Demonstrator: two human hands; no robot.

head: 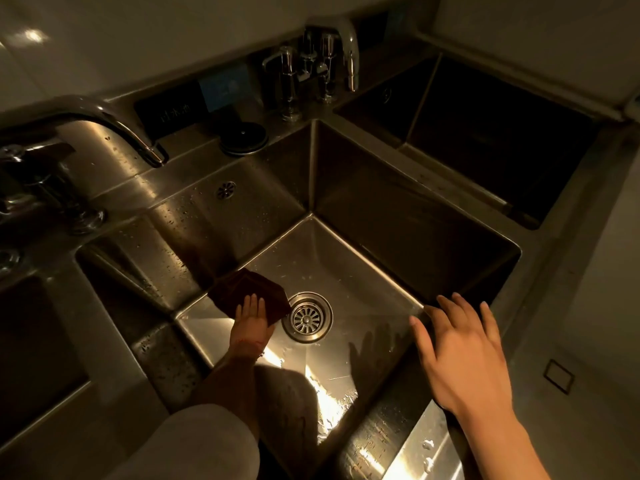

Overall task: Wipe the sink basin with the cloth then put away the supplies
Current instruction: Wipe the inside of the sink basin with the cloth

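Observation:
A deep steel sink basin (349, 271) fills the middle of the head view, with a round drain strainer (307, 317) in its floor. A dark brown cloth (239, 289) lies flat on the basin floor just left of the drain. My left hand (251, 320) presses down on the cloth with its fingers spread flat, the arm reaching deep into the basin. My right hand (460, 355) hovers above the basin's right rim, fingers apart, holding nothing.
A curved faucet (114, 124) arches in at the upper left. Chrome taps and a second spout (322, 60) stand behind the basin, beside a round black lid (244, 136). A second dark basin (485, 133) lies at the upper right, another at the left (31, 341).

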